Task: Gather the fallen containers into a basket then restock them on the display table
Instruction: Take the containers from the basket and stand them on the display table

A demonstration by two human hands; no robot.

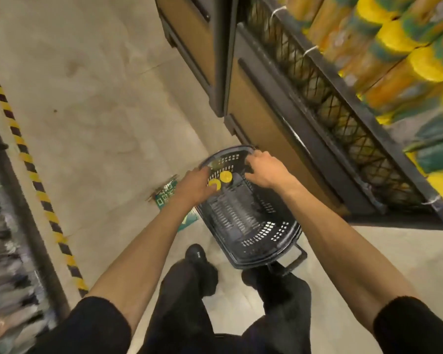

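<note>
Looking down on a pale beige floor in a shop aisle. Curling the fingers of the left hand round a yellow-lidded container, covering part of its lid, inside the far end of a dark slotted basket. Showing a second container, yellow lid up, just beside the first and between the two hands. Bending the fingers of the right hand down over the basket's far right rim, thumb spread apart from them; blurring too much for telling whether gripping the rim or anything else. Reaching with both bare forearms out of black sleeves ending near the elbows. Standing in black shoes at the basket's near end, with the basket resting on the floor and its handle hanging off that end. Working just beside a display table on the right, wood-panelled below and fenced with black wire mesh above, stacked with more yellow-lidded stock in green and orange labels. Hiding part of a green floor sticker under the left forearm. Facing a yellow-and-black hazard stripe on the floor at the left, beside a blurred shelf.
</note>
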